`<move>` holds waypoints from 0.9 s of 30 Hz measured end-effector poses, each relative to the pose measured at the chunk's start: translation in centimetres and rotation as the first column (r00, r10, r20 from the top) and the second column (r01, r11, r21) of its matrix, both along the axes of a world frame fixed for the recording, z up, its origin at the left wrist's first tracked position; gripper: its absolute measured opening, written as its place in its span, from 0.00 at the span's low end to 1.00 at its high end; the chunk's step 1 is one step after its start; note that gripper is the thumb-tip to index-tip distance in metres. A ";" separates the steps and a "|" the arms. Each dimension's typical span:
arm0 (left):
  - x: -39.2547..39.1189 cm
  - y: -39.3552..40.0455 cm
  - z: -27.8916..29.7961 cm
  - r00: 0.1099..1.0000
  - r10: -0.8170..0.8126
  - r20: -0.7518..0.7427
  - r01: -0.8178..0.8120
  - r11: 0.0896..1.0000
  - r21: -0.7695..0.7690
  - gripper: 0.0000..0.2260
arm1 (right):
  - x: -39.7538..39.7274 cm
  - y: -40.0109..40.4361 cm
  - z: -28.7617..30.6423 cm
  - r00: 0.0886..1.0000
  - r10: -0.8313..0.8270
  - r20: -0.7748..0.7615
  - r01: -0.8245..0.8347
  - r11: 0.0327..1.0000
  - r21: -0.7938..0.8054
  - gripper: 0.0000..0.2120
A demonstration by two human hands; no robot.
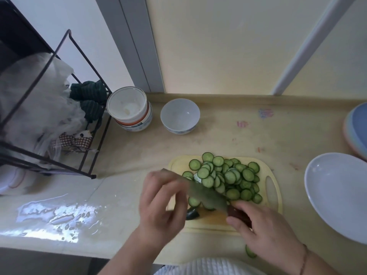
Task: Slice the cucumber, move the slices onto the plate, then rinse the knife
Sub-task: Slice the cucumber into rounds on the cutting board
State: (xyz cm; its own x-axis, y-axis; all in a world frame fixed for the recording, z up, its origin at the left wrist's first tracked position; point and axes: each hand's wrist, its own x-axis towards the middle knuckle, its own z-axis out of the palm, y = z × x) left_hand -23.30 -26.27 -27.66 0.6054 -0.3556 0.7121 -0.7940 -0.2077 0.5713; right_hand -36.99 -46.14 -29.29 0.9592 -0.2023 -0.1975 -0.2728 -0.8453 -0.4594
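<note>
Several cucumber slices [228,175] lie heaped on the pale yellow cutting board [275,187]. A dark cucumber end piece [192,213] sits at the board's near left. My right hand [264,231] grips the dark handle of the knife [206,195], whose blade slants up to the left over the board. My left hand [160,205] hovers blurred at the blade's far end, fingers spread and touching it. The white plate [337,195] stands empty to the right of the board. One slice [250,252] lies on the counter near its front edge.
Behind the board stand a white bowl [179,116] and a stacked tub [130,108]. A black wire rack [49,108] with plastic bags and cloths fills the left. Stacked plates [357,128] sit at the far right. Water wets the counter [55,213] at the left.
</note>
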 end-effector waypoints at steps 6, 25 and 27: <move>-3.5 3.1 -8.7 0.987 -0.085 -0.138 0.130 0.926 0.354 0.06 | 0.7 0.9 0.7 0.965 -0.159 -0.207 0.253 0.757 0.602 0.26; -2.6 4.9 -12.2 0.975 -0.088 -0.205 0.155 0.930 0.333 0.05 | 0.6 2.1 -0.6 0.946 -0.091 -0.312 0.215 0.895 0.390 0.18; -2.6 4.4 -12.2 0.975 -0.112 -0.193 0.171 0.929 0.327 0.04 | 0.7 2.5 -0.1 0.942 -0.070 -0.330 0.203 0.898 0.391 0.19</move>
